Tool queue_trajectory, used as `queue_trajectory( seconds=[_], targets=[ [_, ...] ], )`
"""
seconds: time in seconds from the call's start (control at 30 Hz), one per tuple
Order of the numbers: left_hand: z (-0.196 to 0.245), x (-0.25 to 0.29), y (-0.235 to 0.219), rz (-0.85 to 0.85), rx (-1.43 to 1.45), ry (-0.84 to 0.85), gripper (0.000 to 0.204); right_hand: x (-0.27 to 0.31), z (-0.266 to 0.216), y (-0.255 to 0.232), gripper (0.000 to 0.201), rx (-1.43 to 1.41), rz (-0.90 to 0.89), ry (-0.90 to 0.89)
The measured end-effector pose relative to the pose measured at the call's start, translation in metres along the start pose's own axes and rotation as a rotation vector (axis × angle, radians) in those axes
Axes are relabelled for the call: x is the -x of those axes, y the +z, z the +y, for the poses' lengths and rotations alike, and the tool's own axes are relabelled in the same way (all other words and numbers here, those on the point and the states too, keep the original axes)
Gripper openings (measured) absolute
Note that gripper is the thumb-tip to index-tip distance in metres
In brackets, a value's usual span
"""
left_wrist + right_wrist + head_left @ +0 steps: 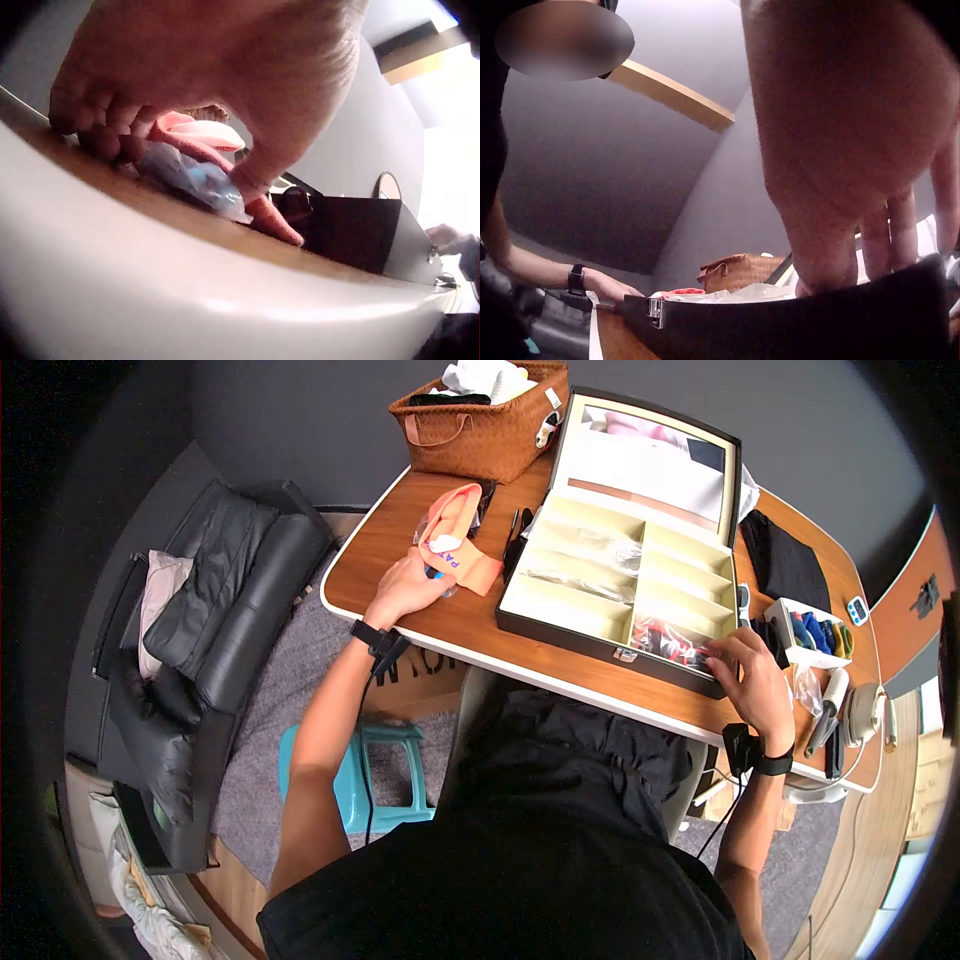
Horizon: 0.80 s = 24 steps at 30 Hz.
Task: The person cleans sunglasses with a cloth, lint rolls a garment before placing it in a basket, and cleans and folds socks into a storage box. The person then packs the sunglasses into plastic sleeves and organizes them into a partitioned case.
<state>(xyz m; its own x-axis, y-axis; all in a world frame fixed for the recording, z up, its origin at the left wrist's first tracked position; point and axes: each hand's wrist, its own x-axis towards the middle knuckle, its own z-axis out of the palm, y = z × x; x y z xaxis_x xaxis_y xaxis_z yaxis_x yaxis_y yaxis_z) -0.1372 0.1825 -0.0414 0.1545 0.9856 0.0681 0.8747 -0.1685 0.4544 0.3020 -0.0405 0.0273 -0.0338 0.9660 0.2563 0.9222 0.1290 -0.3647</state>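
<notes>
In the head view my left hand (410,588) is at the table's left front edge. Its thumb and fingertips pinch a clear plastic bag (199,180) with something blue inside. Against that bag lies an orange cloth piece (470,568) with purple letters. At the right, my right hand (755,678) reaches over the front rim of a black compartment box (565,640) with its lid up. Its fingers are at a clear bag of red and dark items (672,645) in the front right compartment; the box wall hides the fingertips in the right wrist view.
Clear bags (590,550) lie in other cream compartments. A woven basket (490,438) with cloth stands at the back left. Right of the box are black folded cloth (785,560), a white box of rolled cloth (820,652) and a beige corded device (865,715).
</notes>
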Motion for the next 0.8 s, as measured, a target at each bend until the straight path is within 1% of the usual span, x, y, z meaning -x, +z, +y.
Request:
queue_trajectory(
  seconds=[0.03, 0.07, 0.1, 0.17, 0.2, 0.23, 0.27, 0.3, 0.37, 0.43, 0.47, 0.5, 0.53, 0.57, 0.63, 0.67, 0.7, 0.77, 0.8],
  targets=[
    [0.006, 0.001, -0.002, 0.001, -0.035, -0.05, 0.074, 0.001, 0.0, -0.001, 0.019, 0.011, 0.043, -0.043],
    [0.01, 0.005, -0.004, 0.018, -0.028, -0.033, 0.068, 0.002, 0.001, -0.002, 0.019, 0.021, 0.086, -0.084],
    [0.017, 0.012, -0.012, 0.017, -0.033, -0.028, 0.068, 0.003, 0.002, -0.003, 0.019, 0.017, 0.09, -0.079],
    [0.037, 0.028, -0.033, 0.069, -0.244, -0.072, 0.059, 0.005, 0.002, -0.009, 0.019, 0.063, 0.158, -0.089],
    [0.034, 0.034, -0.039, 0.142, -0.319, -0.041, 0.053, 0.006, -0.001, -0.013, 0.02, 0.042, 0.139, -0.047],
    [0.037, 0.043, -0.048, 0.255, -0.398, -0.054, 0.045, 0.007, -0.005, -0.018, 0.02, 0.044, 0.136, -0.048],
    [0.042, 0.052, -0.06, 0.368, -0.428, -0.041, 0.042, 0.007, -0.01, -0.023, 0.021, 0.053, 0.148, -0.03],
    [0.045, 0.06, -0.072, 0.466, -0.451, -0.026, 0.042, 0.007, -0.015, -0.028, 0.021, 0.06, 0.16, -0.017],
    [0.056, 0.077, -0.097, 0.638, -0.417, -0.027, 0.04, 0.004, -0.022, -0.034, 0.022, 0.066, 0.224, -0.106],
    [0.072, 0.094, -0.11, 0.762, -0.211, 0.059, 0.039, 0.0, -0.042, -0.043, 0.022, 0.012, 0.205, -0.083],
    [0.082, 0.101, -0.11, 0.698, 0.014, 0.078, 0.04, -0.003, -0.052, -0.046, 0.022, -0.056, 0.203, -0.115],
    [0.087, 0.106, -0.102, 0.622, 0.255, 0.242, 0.037, -0.007, -0.063, -0.048, 0.022, -0.118, 0.204, -0.143],
    [0.094, 0.106, -0.086, 0.541, 0.522, 0.357, 0.039, -0.012, -0.07, -0.046, 0.021, -0.216, 0.188, -0.163],
    [0.105, 0.107, -0.067, 0.441, 0.796, 0.472, 0.041, -0.017, -0.08, -0.048, 0.023, -0.262, 0.168, -0.233],
    [0.143, 0.117, -0.039, 0.187, 1.163, 0.371, 0.04, -0.031, -0.097, -0.041, 0.031, -0.358, 0.158, -0.313],
    [0.155, 0.118, -0.023, 0.147, 1.17, 0.357, 0.043, -0.039, -0.102, -0.031, 0.036, -0.427, 0.179, -0.33],
    [0.17, 0.123, -0.015, 0.037, 1.206, 0.326, 0.048, -0.043, -0.109, -0.024, 0.042, -0.529, 0.15, -0.258],
    [0.191, 0.12, 0.013, 0.066, 1.169, 0.413, 0.047, -0.053, -0.119, -0.023, 0.05, -0.51, 0.144, -0.16],
    [0.206, 0.116, 0.02, 0.244, 1.094, 0.548, 0.042, -0.054, -0.12, -0.022, 0.046, -0.563, 0.179, -0.162]
  ],
)
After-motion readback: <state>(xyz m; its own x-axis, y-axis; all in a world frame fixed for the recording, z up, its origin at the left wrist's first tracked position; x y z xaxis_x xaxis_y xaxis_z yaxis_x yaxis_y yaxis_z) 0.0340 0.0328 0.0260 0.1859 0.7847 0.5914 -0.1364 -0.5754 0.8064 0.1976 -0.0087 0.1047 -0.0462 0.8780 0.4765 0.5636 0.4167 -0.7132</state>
